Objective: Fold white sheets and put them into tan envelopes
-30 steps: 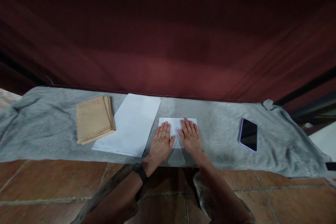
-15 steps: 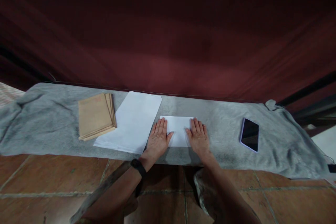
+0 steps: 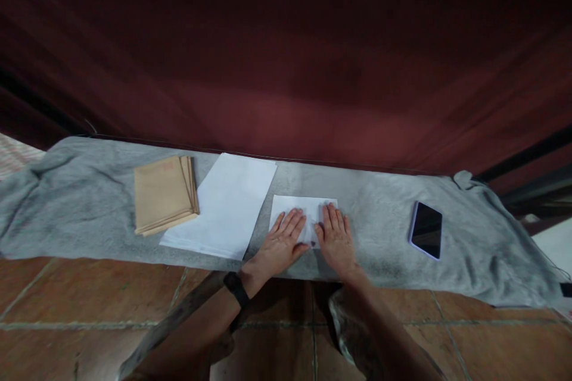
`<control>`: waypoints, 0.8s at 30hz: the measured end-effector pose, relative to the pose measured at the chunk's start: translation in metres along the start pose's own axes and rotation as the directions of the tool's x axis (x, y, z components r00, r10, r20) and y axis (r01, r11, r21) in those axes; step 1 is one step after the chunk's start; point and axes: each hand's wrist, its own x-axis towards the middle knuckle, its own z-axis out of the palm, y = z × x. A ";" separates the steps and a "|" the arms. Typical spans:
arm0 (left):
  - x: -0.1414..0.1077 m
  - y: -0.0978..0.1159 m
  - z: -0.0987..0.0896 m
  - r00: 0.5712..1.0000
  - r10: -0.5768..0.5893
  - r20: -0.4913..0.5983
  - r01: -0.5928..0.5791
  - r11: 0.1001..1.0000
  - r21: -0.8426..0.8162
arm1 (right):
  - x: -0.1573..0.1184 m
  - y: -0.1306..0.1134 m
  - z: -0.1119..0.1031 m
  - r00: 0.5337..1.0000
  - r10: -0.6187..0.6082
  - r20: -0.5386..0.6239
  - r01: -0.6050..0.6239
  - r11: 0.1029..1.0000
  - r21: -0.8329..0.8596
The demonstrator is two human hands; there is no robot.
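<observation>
A small white sheet of paper (image 3: pixel 295 203), seemingly folded, lies on the grey cloth in front of me. My left hand (image 3: pixel 285 241) rests flat on its left and middle part, fingers stretched out and thumb apart. On the paper's right side my right hand (image 3: pixel 335 238) lies flat too, its fingers pointing away from me. Both palms hide the paper's near edge in part. Just left of my left hand is a stack of larger white sheets (image 3: pixel 230 202), touching neither hand.
Brown envelopes (image 3: pixel 163 193) lie piled at the left, overlapping the white stack. A phone (image 3: pixel 426 230) in a light purple case lies at the right. Grey cloth (image 3: pixel 379 208) covers the long surface, with a dark red curtain-like backdrop (image 3: pixel 286 119) behind and a tiled floor (image 3: pixel 107 297) below.
My left hand has slid right from the paper's left edge toward its middle. My right hand has shifted only slightly. The paper has stayed nearly in place.
</observation>
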 end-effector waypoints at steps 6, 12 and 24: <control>-0.004 -0.016 -0.002 0.988 0.135 0.072 -0.134 0.991 -0.020 | 0.001 -0.005 0.000 1.000 -0.013 -0.001 0.013 1.000 0.007; -0.002 -0.021 -0.005 0.972 0.222 0.075 -0.222 0.975 -0.004 | 0.001 -0.010 -0.001 0.999 0.019 -0.029 -0.020 1.000 -0.013; 0.002 -0.005 -0.016 0.987 0.122 0.103 -0.117 0.992 -0.050 | 0.010 -0.024 0.009 0.997 0.076 -0.008 -0.074 0.984 0.159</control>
